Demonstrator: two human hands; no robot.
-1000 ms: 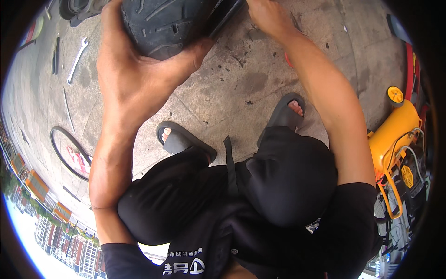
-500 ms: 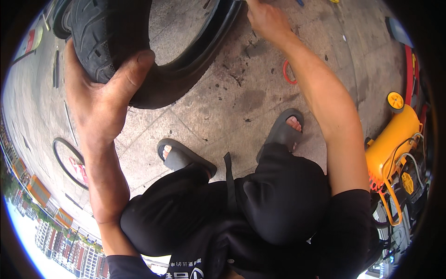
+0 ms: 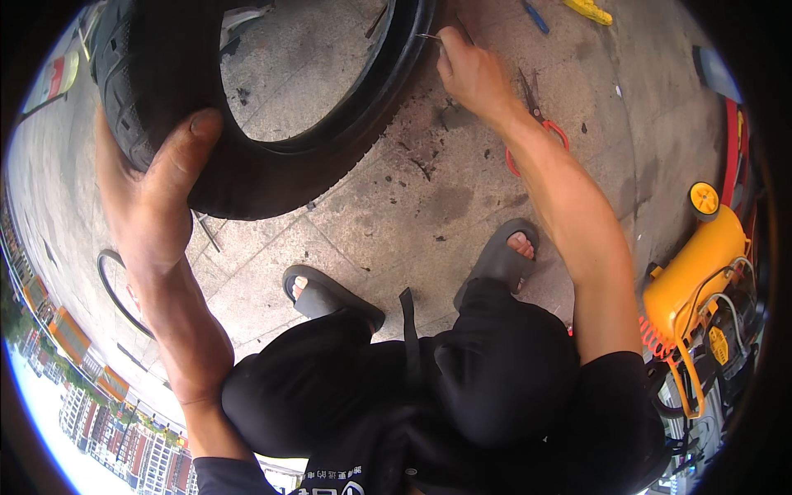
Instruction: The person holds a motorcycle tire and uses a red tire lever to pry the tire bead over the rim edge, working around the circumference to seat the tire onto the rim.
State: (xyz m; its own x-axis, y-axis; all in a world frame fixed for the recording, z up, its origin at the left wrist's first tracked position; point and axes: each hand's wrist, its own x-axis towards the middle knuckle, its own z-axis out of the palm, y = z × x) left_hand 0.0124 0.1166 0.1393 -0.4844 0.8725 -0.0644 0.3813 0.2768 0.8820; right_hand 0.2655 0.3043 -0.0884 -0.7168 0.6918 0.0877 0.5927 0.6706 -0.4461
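A black rubber tyre (image 3: 272, 186) tilts up at the upper left, its opening turned toward me. My left hand (image 3: 153, 194) grips its tread and sidewall, with the thumb over the near edge. Just off the tyre's right rim is my right hand (image 3: 474, 78), its fingers closed in a pinch. From them sticks a thin metal tool (image 3: 426, 35), its tip pointing at the tyre; the rest lies hidden in the hand. Scissors with red handles (image 3: 558, 132) lie on the ground, partly behind my right forearm.
A blue-handled tool (image 3: 535, 15) and a yellow object (image 3: 588, 11) lie at the far right. To the right stands a yellow air compressor (image 3: 697, 264) with a coiled orange hose (image 3: 656, 338). My sandalled feet (image 3: 326, 293) rest on the paving. A thin black ring (image 3: 115, 289) lies at left.
The tyre and my left hand have shifted left and a little nearer. My right hand has come nearer, and the tool's tip now shows beside the tyre. More of the scissors shows.
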